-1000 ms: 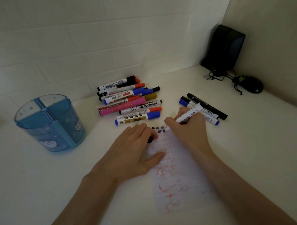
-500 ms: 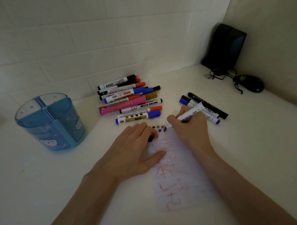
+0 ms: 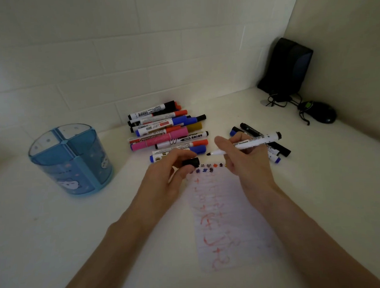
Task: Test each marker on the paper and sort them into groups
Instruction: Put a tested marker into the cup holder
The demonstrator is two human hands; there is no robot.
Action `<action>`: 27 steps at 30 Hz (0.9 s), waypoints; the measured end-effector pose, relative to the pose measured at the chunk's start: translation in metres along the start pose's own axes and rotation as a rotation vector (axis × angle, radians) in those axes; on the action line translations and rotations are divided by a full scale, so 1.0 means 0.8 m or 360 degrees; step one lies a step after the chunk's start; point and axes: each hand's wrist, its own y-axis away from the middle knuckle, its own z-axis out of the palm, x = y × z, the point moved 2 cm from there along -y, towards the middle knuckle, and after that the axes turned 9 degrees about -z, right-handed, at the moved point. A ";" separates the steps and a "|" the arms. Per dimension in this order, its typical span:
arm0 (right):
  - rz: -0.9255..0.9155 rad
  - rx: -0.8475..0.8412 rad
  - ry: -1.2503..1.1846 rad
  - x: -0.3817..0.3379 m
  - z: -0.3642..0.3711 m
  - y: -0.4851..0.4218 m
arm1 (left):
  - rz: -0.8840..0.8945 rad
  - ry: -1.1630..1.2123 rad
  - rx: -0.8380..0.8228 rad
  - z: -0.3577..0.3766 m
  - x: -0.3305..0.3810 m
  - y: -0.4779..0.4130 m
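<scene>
My right hand [image 3: 246, 161] grips a white marker [image 3: 253, 143] with a black tip, lifted above the paper and pointing left. The black cap [image 3: 191, 162] is pinched in my left hand [image 3: 164, 177], a short gap from the tip. The lined paper [image 3: 229, 218] lies under both hands, with red scribbles and a row of small coloured marks along its top edge. A pile of several capped markers [image 3: 166, 131] lies behind my left hand. A smaller group of markers [image 3: 272, 149] lies behind my right hand, partly hidden by it.
A blue divided pen holder [image 3: 70, 160] stands at the left. In the back right corner are a black speaker [image 3: 288, 67] and a black mouse [image 3: 318, 112] with tangled cable. Tiled wall runs along the back.
My right hand lifted the marker off the paper and turned it level. My left hand rose from the paper with the cap, now held near the marker's tip.
</scene>
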 end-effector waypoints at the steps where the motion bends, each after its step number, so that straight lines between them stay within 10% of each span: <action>1: 0.0001 -0.0032 -0.0031 -0.004 0.001 0.002 | -0.0011 0.0048 0.0015 -0.001 -0.001 -0.001; 17: 0.0341 -0.0335 -0.0047 -0.011 0.004 0.013 | -0.0095 0.0637 0.0025 -0.007 -0.003 -0.006; 27: 0.0138 -0.0551 0.0364 -0.023 -0.020 0.002 | -0.0120 0.0311 0.0122 -0.011 0.000 -0.005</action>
